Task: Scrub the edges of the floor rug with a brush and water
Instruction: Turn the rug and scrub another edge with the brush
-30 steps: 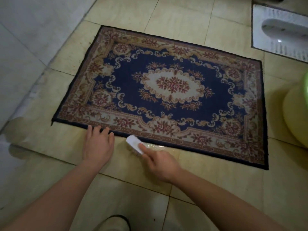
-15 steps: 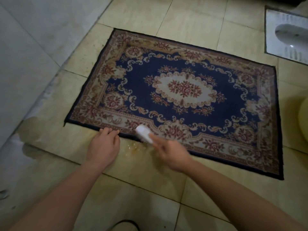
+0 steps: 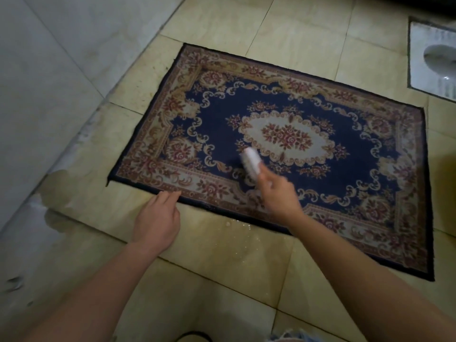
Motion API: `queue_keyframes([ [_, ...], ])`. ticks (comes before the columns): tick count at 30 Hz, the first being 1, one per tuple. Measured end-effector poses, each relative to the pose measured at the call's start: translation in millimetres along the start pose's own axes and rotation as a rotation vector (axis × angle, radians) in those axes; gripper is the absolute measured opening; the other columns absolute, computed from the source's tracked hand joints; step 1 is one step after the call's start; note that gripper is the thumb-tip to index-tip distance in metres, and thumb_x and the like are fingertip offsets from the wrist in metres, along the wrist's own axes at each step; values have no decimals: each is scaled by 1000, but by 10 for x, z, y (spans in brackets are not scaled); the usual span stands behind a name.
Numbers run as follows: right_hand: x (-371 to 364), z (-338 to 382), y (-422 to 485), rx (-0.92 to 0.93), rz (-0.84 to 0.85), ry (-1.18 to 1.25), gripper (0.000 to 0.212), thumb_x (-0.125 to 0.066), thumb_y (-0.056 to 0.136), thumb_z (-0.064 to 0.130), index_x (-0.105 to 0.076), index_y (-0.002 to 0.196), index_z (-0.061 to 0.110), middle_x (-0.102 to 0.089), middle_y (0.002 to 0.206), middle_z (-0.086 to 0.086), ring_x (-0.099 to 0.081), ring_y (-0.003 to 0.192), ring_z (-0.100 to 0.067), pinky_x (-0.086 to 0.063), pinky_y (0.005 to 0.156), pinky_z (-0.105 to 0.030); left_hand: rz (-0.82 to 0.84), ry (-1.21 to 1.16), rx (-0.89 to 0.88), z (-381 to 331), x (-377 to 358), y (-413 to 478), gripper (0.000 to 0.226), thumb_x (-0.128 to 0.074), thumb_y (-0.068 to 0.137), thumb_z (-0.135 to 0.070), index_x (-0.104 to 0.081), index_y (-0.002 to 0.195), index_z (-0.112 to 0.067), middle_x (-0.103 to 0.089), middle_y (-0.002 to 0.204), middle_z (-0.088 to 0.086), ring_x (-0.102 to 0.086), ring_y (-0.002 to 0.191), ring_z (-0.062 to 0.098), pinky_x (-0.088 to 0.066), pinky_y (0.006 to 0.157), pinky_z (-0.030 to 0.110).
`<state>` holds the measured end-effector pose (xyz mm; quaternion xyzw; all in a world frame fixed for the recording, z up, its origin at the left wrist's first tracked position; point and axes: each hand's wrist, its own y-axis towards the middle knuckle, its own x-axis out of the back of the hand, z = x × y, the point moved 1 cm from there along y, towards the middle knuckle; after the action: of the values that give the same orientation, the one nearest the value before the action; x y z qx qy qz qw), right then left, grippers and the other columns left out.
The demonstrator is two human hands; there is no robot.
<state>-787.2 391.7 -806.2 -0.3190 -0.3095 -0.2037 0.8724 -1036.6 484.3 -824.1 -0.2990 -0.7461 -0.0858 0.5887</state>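
Observation:
A dark blue floor rug (image 3: 283, 102) with a beige and red flower border lies flat on the tan tiled floor. My right hand (image 3: 278, 196) grips a white scrub brush (image 3: 251, 161) by its near end. The brush is tilted over the rug's blue field, inward of the near border. My left hand (image 3: 158, 218) rests on the floor, its fingertips touching the rug's near edge left of the brush. A small wet patch (image 3: 237, 228) with droplets shines on the tile just in front of the near edge.
A white squat toilet pan (image 3: 434, 60) is set in the floor at the far right. A grey wall (image 3: 49, 70) runs along the left, with a damp stain (image 3: 59, 191) at its foot. Bare tiles lie in front of the rug.
My right hand has carried the brush from the near edge inward over the rug's blue field. My left hand stays at the near edge. The view has shifted left.

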Motion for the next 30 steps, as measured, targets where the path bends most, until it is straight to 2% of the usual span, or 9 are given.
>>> queue_keyframes([
  [2,-103,-20,-24,-67,-111,-175,47,-30,103,34,-26,150,30,-65,105,-15,-61,71,-24,-52,56,-34,16,-1,5,19,-25,4,39,-44,95,-15,-52,134,-11,-54,125,3,-49,110,23,-44,85,36],
  [5,-681,110,-463,225,230,-385,51,-27,104,31,-10,152,29,-66,90,-12,-59,62,-21,-49,50,-32,-4,-39,65,68,-20,66,34,-47,94,-16,-59,125,-13,-47,134,7,-47,117,27,-44,89,40],
  [8,-671,227,-560,324,418,-216,47,-28,103,42,-24,150,36,-66,95,-9,-63,76,-25,-52,65,-39,29,-40,117,153,-35,131,28,-45,96,-18,-58,121,-15,-28,151,17,-24,140,33,-31,108,44],
  [12,-184,178,36,14,26,-4,44,-31,103,37,-34,147,30,-67,99,-13,-60,66,-24,-50,57,-35,25,-41,209,367,27,180,45,-39,98,-23,-36,140,-7,-16,156,18,-10,146,30,-19,115,43],
  [14,-264,185,34,-12,-75,-164,47,-31,104,31,-24,150,27,-65,92,-10,-56,60,-19,-53,54,-37,40,-15,258,490,69,185,52,-36,99,-25,-26,146,-5,-15,157,14,-9,146,27,-17,117,43],
  [19,-878,405,-580,363,457,-293,48,-27,103,40,-16,150,39,-66,97,-13,-63,80,-27,-54,68,-42,65,-9,259,549,126,171,52,-37,99,-24,-26,147,-7,-13,158,10,-10,146,25,-21,116,43],
  [22,-620,452,-225,342,289,-182,46,-28,102,44,-30,147,36,-67,98,-12,-64,74,-22,-56,66,-40,70,0,265,584,131,177,51,-36,100,-27,-27,147,-11,-8,158,15,-5,146,28,-17,116,43],
  [26,-391,450,109,23,-70,-110,47,-28,104,33,-25,151,25,-66,98,-13,-59,67,-22,-51,55,-34,106,-15,269,634,162,198,48,-32,101,-30,-26,147,-15,-7,158,16,2,147,27,-11,118,41],
  [30,-963,564,-408,328,396,-350,50,-28,104,32,-9,150,33,-65,91,-12,-63,69,-24,-57,62,-43,67,-17,242,662,199,248,45,-34,100,-21,-32,143,-9,-19,155,19,-7,146,29,-13,117,39],
])
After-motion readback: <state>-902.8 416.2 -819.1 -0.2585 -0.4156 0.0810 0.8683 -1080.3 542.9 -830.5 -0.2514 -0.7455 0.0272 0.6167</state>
